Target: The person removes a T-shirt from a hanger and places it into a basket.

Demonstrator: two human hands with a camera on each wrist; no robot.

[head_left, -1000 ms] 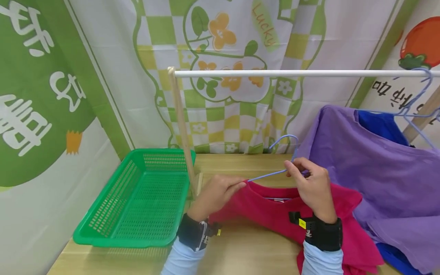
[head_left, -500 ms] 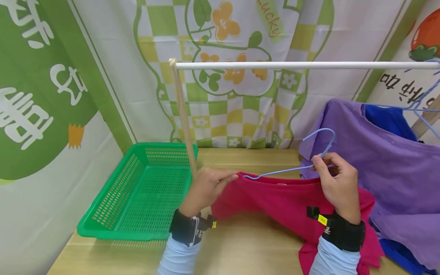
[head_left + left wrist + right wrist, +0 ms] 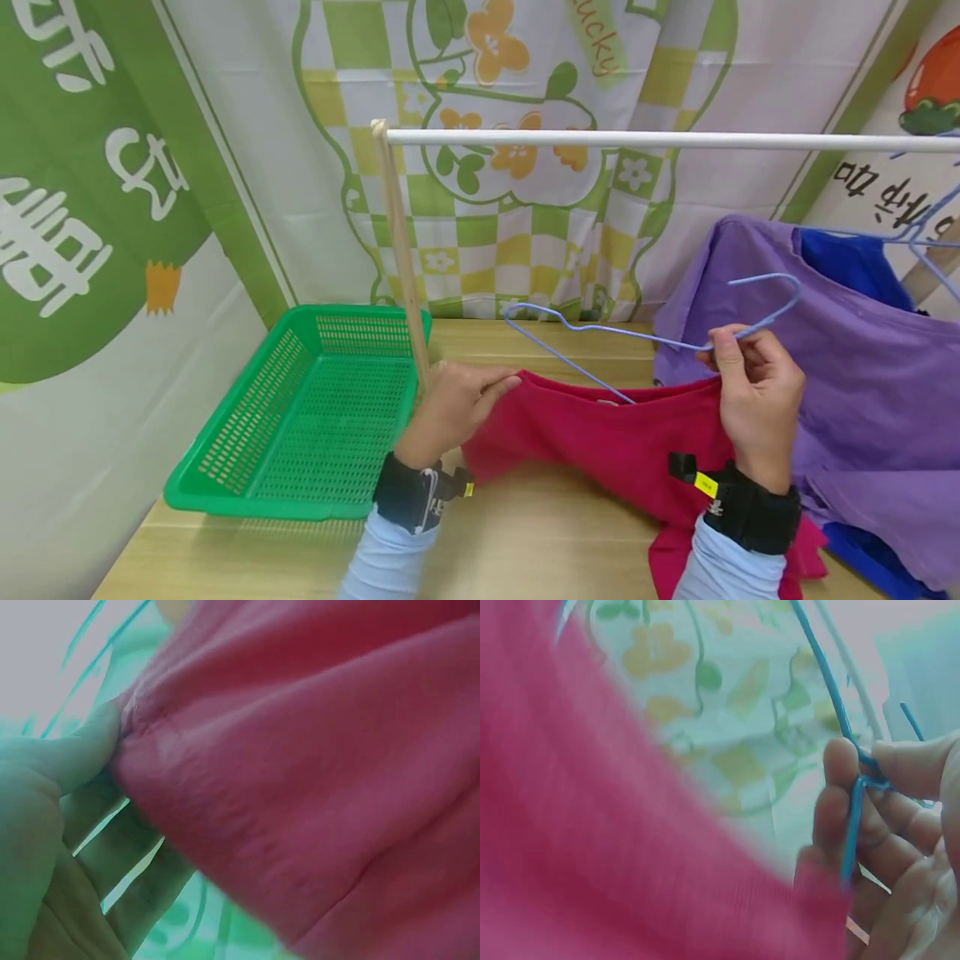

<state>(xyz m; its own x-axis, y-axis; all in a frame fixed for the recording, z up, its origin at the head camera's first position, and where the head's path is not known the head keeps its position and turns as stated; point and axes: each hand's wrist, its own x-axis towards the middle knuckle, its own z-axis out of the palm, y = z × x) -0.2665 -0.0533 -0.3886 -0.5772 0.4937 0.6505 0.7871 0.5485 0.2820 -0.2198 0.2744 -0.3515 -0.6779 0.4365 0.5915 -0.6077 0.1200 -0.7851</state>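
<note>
My right hand (image 3: 757, 387) pinches a blue wire hanger (image 3: 600, 327) at the base of its hook, thumb against fingers, as the right wrist view shows up close. The hanger's left end sticks out free above the neckline; its lower bar runs down into the collar. A dark pink shirt (image 3: 600, 433) hangs below, its right side at my right fingers. My left hand (image 3: 457, 408) pinches the shirt at the left end of the neckline. In the left wrist view the thumb and fingers (image 3: 94, 750) hold the pink cloth (image 3: 300, 772) by its edge.
A green plastic basket (image 3: 176, 479) stands on the wooden table (image 3: 540, 542) at left. A rack's white rail (image 3: 600, 140) crosses above, with its wooden post (image 3: 402, 250) beside the basket. On the right hang a purple garment (image 3: 862, 375) and a blue one (image 3: 855, 262) behind it.
My right hand has moved right with the hanger. The hanger's left end has come out of the shirt's neckline and risen above it. My left hand keeps its pinch on the shirt.
</note>
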